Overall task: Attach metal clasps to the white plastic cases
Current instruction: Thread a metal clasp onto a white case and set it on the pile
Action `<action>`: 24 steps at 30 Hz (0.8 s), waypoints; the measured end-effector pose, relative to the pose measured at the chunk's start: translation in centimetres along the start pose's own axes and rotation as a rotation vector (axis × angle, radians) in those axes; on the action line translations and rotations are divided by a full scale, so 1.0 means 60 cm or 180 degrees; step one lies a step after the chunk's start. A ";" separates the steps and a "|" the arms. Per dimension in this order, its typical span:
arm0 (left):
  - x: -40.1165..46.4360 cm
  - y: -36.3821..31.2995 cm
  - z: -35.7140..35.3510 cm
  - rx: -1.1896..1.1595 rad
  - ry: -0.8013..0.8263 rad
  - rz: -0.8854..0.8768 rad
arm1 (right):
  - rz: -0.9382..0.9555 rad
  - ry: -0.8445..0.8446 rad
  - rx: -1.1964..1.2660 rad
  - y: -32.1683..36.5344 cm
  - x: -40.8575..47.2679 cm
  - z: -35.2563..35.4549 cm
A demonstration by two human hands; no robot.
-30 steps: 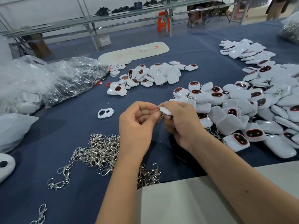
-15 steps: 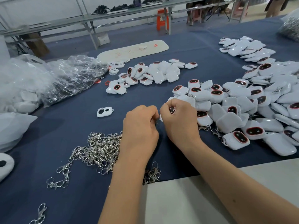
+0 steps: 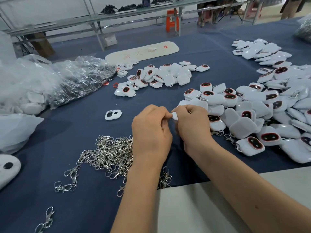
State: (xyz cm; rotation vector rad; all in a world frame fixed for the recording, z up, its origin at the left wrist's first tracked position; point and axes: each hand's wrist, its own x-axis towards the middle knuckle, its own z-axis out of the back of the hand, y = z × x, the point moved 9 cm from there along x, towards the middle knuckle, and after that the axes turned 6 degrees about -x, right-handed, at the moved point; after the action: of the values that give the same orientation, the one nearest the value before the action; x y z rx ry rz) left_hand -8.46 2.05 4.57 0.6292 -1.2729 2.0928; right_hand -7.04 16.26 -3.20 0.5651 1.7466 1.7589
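At the middle of the blue cloth-covered table [image 3: 84, 132], from our head view, we hold both hands together: our right hand [image 3: 193, 126] curls around a white plastic case [image 3: 174, 116], only its smooth rounded end peeking out, while our left hand [image 3: 151, 132] pinches at that end, where a clasp is presumably held but hidden. Half a second ago the case's dark oval window faced up; now it is turned away, which suggests we are working the ring through the loop. Below our left wrist lies a tangled heap of shiny metal clasps [image 3: 109, 153]. To the right spreads a glossy pile of finished cases [image 3: 252, 115], rounded squares with red-rimmed black windows. A crinkled clear plastic bag [image 3: 75, 78] sits left.
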 end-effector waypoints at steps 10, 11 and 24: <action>-0.004 0.029 0.002 -0.0530 -0.0046 0.0529 | 0.1258 -0.0072 -0.0623 0.061 -0.013 0.014; -0.005 0.038 0.003 -0.0731 -0.0080 0.0703 | 0.1330 0.0027 -0.0616 0.064 -0.012 0.012; -0.007 0.079 -0.005 -0.1240 0.0587 0.1191 | 0.1990 0.0726 -0.0530 0.086 -0.019 -0.001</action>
State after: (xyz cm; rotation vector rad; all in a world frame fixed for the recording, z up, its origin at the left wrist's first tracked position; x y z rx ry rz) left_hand -11.53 0.54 1.26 0.0258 -1.7263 2.0384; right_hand -6.81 15.67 2.03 0.9408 1.6513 2.4527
